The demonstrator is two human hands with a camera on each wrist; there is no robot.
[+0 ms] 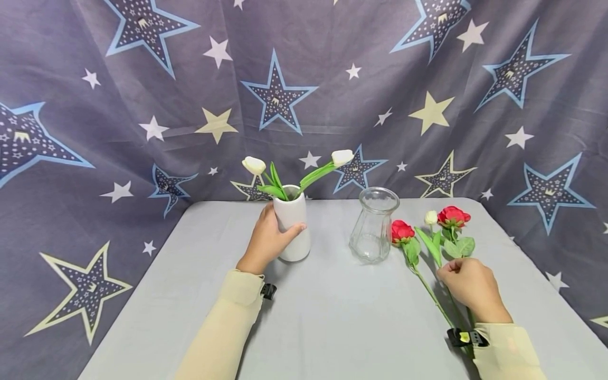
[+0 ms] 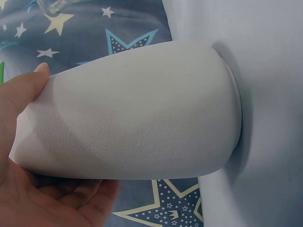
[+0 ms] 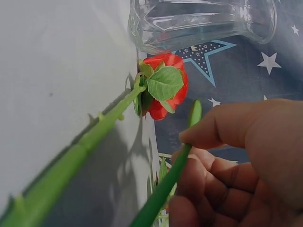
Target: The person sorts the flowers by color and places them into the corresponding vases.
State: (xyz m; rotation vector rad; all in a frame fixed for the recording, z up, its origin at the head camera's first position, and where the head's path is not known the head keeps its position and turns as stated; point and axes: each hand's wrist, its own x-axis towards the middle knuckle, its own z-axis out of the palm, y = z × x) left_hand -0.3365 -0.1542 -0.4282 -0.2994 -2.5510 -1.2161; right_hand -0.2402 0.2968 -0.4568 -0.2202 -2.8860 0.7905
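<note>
Flanking the glass vase (image 1: 372, 235), my left hand (image 1: 268, 237) grips the upright white vase (image 1: 293, 219); my right hand (image 1: 468, 285) pinches a tulip (image 1: 433, 246) (bloom (image 1: 430, 217) pointing away).

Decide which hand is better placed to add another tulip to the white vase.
Probably the right hand: it pinches a tulip, while the left hand is busy gripping the vase.

White matte vase (image 1: 291, 214), upright, gripped in the left hand (image 1: 268, 236); two white tulips (image 1: 342, 157) splay from its mouth, heads leaning apart. Loose white tulip (image 1: 430, 218), small bud, green leaves, stem pinched in the right hand (image 1: 470, 284).
</note>
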